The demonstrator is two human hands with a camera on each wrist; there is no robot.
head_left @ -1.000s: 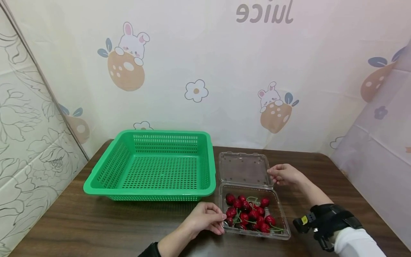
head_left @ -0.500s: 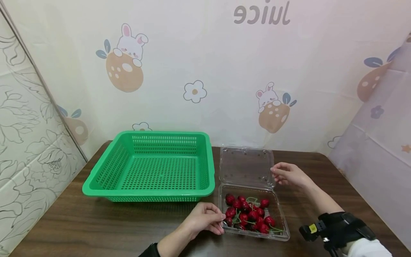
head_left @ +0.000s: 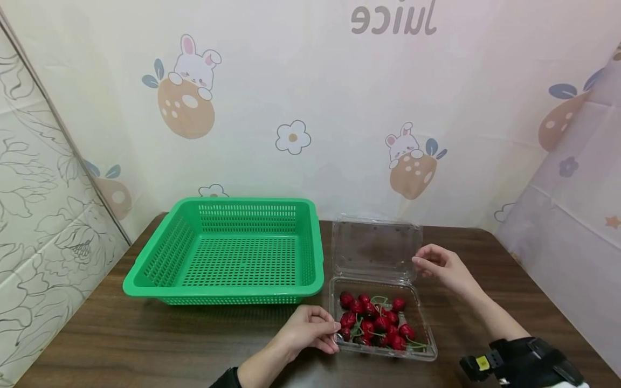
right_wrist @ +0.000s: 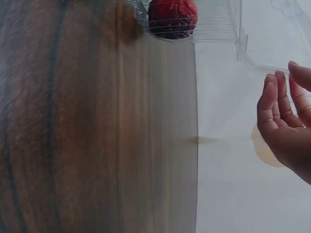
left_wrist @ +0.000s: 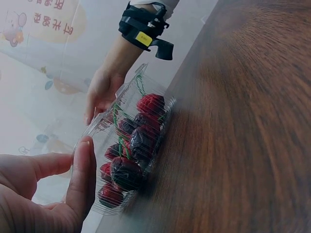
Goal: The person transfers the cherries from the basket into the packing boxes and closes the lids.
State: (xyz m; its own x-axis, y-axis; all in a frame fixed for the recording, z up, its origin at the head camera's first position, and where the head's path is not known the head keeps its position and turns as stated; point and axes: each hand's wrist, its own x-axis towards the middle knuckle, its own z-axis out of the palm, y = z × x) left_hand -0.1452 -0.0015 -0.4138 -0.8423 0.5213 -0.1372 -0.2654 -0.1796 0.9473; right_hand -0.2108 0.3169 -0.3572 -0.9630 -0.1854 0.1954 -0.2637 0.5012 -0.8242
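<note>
A clear plastic clamshell box (head_left: 428, 353) sits on the table, its base filled with dark red cherries (head_left: 367, 323) on green stems. Its hinged lid (head_left: 373, 248) leans up and back from the rear edge. My left hand (head_left: 303, 330) pinches the box's rim at the front left corner, thumb and forefinger on the plastic. At the lid's right edge, my right hand (head_left: 446, 269) pinches the thin plastic between thumb and fingers. The right wrist view shows those fingers (right_wrist: 268, 104) at the lid's corner, with one cherry (right_wrist: 172, 18) behind the base wall.
A green slotted basket (head_left: 223, 291) with nothing in it stands left of the box on the dark wooden table (head_left: 145, 345). Printed cloth (head_left: 339, 161) hangs behind and at the sides. A black wrist camera (head_left: 519, 361) is strapped to the right forearm.
My right hand has tilted the lid up from lying almost flat behind the base, shifting slightly right with it. The left hand keeps its hold on the rim; box base and basket stay put.
</note>
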